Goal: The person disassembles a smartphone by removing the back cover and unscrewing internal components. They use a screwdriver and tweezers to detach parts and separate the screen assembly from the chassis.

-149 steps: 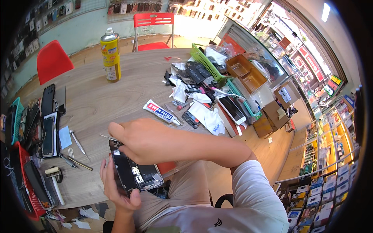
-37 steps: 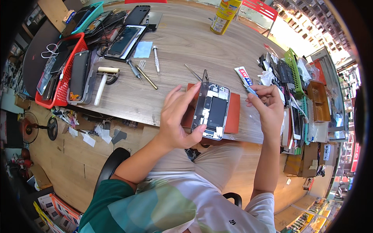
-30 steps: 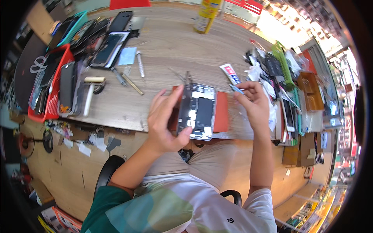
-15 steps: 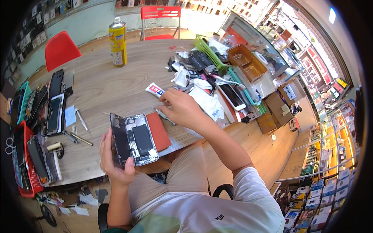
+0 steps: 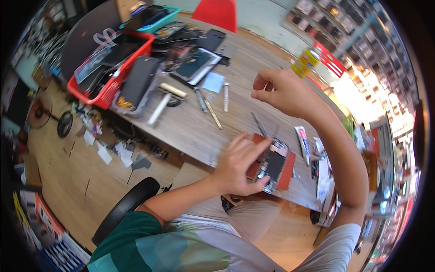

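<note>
My left hand (image 5: 240, 163) grips an opened smartphone (image 5: 275, 165), thumb at its near end and fingers along its left side. The phone's dark battery and inner parts face up. Under it is a reddish-brown mat (image 5: 286, 174). A thin dark tool (image 5: 259, 123) lies beyond the phone. My right hand (image 5: 283, 93) is raised over the table, fingers bent and slightly apart from the thumb, with nothing visible between them. Left of it on the table lie a white pen-like tool (image 5: 226, 97), a brass-coloured thin tool (image 5: 213, 114) and a grey tool (image 5: 200, 99).
A tube (image 5: 302, 145) lies right of the phone. At left stand a red basket (image 5: 103, 93) of phone parts and a teal basket (image 5: 167, 18). A white-handled roller (image 5: 161, 108) is near the table edge. A yellow spray can (image 5: 306, 63) stands at the far side.
My view has swung left. My right hand has left the spot near the tube and the phone and is now raised over the table, farther left. My left hand stays on the phone.
</note>
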Tool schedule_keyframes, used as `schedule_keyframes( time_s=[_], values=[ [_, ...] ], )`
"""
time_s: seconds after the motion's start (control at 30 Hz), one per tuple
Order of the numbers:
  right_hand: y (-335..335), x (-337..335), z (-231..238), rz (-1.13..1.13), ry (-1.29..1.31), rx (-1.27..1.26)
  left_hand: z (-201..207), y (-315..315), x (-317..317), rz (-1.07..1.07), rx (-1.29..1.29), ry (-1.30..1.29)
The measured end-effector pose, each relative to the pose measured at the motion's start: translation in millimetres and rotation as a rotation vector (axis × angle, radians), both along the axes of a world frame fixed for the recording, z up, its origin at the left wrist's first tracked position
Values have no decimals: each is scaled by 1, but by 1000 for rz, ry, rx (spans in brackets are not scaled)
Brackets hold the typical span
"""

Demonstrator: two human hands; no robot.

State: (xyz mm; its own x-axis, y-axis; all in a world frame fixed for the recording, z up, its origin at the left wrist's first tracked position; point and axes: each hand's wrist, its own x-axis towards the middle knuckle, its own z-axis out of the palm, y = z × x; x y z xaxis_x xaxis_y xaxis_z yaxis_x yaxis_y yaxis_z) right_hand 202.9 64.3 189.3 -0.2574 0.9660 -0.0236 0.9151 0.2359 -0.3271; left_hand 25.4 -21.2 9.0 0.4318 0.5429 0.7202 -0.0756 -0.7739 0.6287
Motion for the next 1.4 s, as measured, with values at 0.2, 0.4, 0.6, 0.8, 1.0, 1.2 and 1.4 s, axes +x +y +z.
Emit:
schedule_keyframes(
  time_s=[0.2, 0.4, 0.6, 0.8, 1.0, 1.2, 1.4],
  values=[
    [66, -46, -54, 181, -190, -141, -1, -2, 0, 22, -26, -52],
    [88, -62, -80, 166, -182, -203, 0, -3, 2, -25, -78, -57],
    [93, -110, -86, 100, -229, -239, 1, 0, -1, -18, -94, -68],
    [102, -119, -95, 55, -232, -351, 1, -1, -1, -22, -94, -72],
    [78, -104, -29, -73, 290, -320, 6, 1, -1, -18, -67, -16],
    [-26, -7, 34, -202, 967, 71, 3, 3, 1, -27, -40, 27],
    [-140, 58, -35, -572, 1274, 201, -4, 3, 6, -11, 2, 2]
  ],
)
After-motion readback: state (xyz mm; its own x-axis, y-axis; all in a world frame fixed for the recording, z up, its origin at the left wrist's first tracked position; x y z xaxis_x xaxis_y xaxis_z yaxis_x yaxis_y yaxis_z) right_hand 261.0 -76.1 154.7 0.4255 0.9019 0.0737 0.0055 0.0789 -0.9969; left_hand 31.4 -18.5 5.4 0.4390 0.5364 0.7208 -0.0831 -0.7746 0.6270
